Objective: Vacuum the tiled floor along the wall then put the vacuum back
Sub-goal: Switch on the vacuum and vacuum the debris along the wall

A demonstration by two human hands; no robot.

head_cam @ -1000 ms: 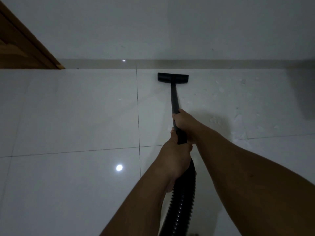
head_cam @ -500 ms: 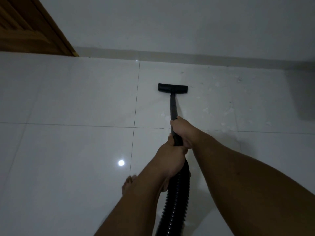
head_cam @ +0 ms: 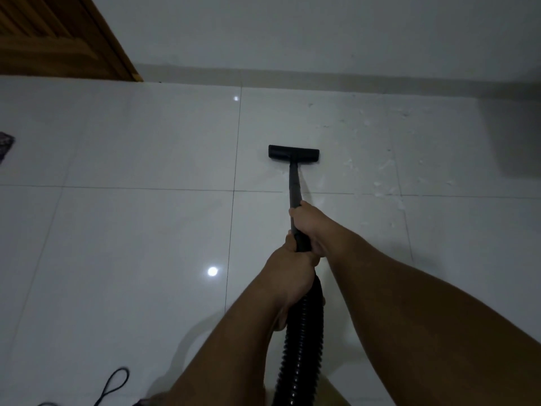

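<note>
Both hands are wrapped round the black vacuum wand (head_cam: 294, 189): the right hand (head_cam: 310, 227) grips it higher up, the left hand (head_cam: 292, 273) clamps just below, where the ribbed hose (head_cam: 304, 341) begins. Out front, the flat nozzle head (head_cam: 293, 154) sits on the glossy tiled floor (head_cam: 131, 230), apart from the wall (head_cam: 292, 33) and its skirting. White crumbs (head_cam: 386, 183) lie scattered to the nozzle's right. A wooden door (head_cam: 58, 39) fills the top-left corner, and a black cord (head_cam: 114, 385) loops at bottom left.
</note>
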